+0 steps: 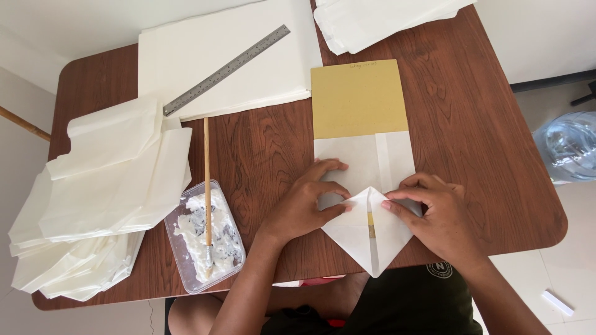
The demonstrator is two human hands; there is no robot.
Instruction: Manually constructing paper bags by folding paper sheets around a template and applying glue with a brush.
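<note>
Head view, wooden table [472, 124]. White paper bag [366, 186] lies flat at the near edge of the table, centre-right, its near end folded into a point that overhangs the table edge. A tan cardboard sheet [358, 99] sticks out of the bag's far end. Left hand [305, 205] lies on the left side of the fold, fingers spread and pressing flat on the paper, fingertips on the left flap; nothing gripped. Right hand [434, 217] lies on the right side, fingers bent, tips pinching and pressing the edge of the right flap near the centre crease. To the left, near edge: clear plastic tub [205, 239] with white paste, a wooden-handled brush [207, 186] resting in it, handle pointing far. Further left: heap of finished white bags [99, 198]. Far side: stack of white sheets [217, 49] with a steel ruler [226, 69] lying slantwise on top; another white pile [385, 18] at far right. Water bottle [568, 146] on the floor, right of the table.
</note>
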